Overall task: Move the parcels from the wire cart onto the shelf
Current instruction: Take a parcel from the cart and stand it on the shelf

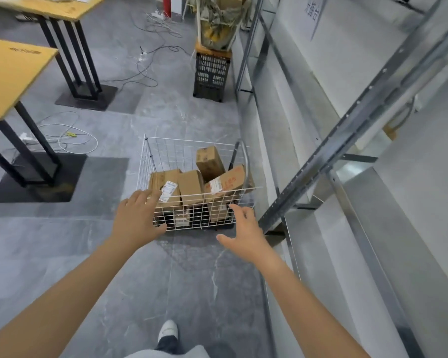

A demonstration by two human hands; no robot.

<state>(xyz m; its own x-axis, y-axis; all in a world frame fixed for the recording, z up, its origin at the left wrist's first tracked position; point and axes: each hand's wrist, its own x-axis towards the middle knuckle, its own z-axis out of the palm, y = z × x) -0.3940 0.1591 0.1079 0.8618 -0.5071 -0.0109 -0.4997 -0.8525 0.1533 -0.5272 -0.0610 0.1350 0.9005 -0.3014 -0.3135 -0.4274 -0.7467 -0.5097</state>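
Note:
A white wire cart stands on the grey floor beside the metal shelf. Several brown cardboard parcels lie in it: one with a white label at the near left, a plain one in the middle, a tilted one behind, and one with red print at the right. My left hand is spread over the cart's near left corner, fingers apart. My right hand hovers open at the near right corner, holding nothing.
The shelf's grey boards and perforated uprights run along the right. Two yellow-topped tables on black legs stand at the left, with loose cables on the floor. A black crate carrying a bundle sits ahead. My white shoe shows below.

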